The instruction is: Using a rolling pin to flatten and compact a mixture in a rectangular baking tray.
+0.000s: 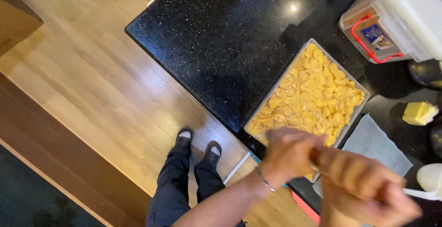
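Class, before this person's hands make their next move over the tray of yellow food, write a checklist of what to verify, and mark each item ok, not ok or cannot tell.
1. Rectangular metal tray of yellow sliced food lies flat on the black speckled stone counter: ok.
2. Tray fully on the counter, near corner hidden by the hands: cannot tell.
3. Left hand has a firm grip, blurred: cannot tell.
4. Right hand holds the white handle: cannot tell.
5. Grey cloth lies flat beside the tray: ok.
6. Yellow block sits apart from the tray: ok.

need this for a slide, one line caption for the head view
Seen from above, both hands, left hand and right hand, meet beside a tray of yellow slices on a black counter.
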